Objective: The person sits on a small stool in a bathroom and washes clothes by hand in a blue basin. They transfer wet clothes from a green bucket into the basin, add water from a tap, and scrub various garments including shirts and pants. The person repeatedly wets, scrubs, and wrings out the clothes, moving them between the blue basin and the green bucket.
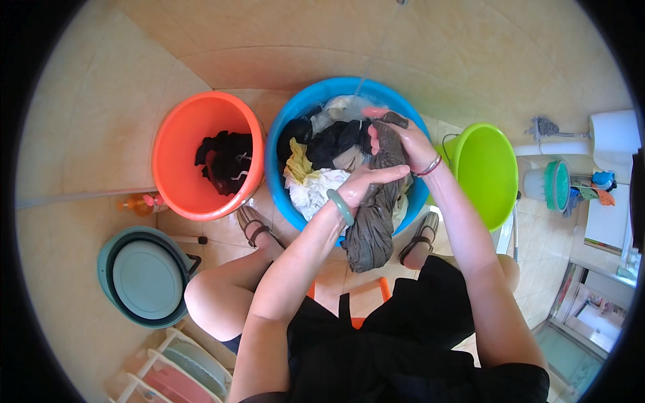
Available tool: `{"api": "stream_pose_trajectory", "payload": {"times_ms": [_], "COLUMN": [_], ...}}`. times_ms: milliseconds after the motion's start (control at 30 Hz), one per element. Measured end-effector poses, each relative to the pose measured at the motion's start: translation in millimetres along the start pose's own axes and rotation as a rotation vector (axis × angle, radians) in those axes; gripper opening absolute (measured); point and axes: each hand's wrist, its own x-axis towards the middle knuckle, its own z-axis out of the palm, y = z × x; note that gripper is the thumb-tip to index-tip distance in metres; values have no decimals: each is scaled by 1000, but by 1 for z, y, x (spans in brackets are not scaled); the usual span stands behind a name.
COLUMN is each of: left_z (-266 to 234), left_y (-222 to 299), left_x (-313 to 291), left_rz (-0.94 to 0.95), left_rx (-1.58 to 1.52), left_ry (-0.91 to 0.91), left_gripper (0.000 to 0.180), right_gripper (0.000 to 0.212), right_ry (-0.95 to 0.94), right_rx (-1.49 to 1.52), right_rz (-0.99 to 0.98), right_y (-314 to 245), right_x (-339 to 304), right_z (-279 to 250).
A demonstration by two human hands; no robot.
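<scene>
A wet dark grey garment [371, 235] hangs over the near rim of a blue basin [274, 158]. My right hand [405, 138] is closed around its upper part, with some cloth bunched between the fingers. Lower down, my left hand [369, 183] grips the same garment, one digit stretched across it and the other fingers partly hidden. Beneath both hands lie wet clothes in the basin: black cloth [336, 142], a white piece [316, 193] and a yellow piece [297, 163]. A thin stream of water falls into the basin's far side.
An orange bucket [176, 161] with dark clothes [228, 164] stands left of the basin, a lime green bucket [485, 178] to its right. A grey-green folding basin [146, 279] is at the left. Behind it, bottles [139, 203] stand by the wall. My feet flank the blue basin.
</scene>
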Motion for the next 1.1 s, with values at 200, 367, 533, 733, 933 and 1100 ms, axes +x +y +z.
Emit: {"api": "stream_pose_trajectory", "payload": {"times_ms": [200,367,533,733,933,1100], "left_z": [-9,-19,-21,-46,-41,-18], "left_y": [-19,-27,-34,-57,-32,-24], "left_x": [23,37,43,70,45,21], "left_rz": [280,288,388,370,494,446], "left_rx": [444,782,853,932,239,126], "left_ry": [180,358,440,629,162,149], "left_gripper": [29,42,52,60,49,67], "right_gripper": [28,38,41,43,85,39], "right_ry": [130,196,301,470,267,292], "right_rx": [-164,-238,-531,-685,218,-104], "right_rz": [32,-5,-52,-78,222,186], "right_y": [10,25,50,97,51,16], "right_x": [9,20,36,57,2,-44], "right_z": [7,4,-9,-28,-34,-20]}}
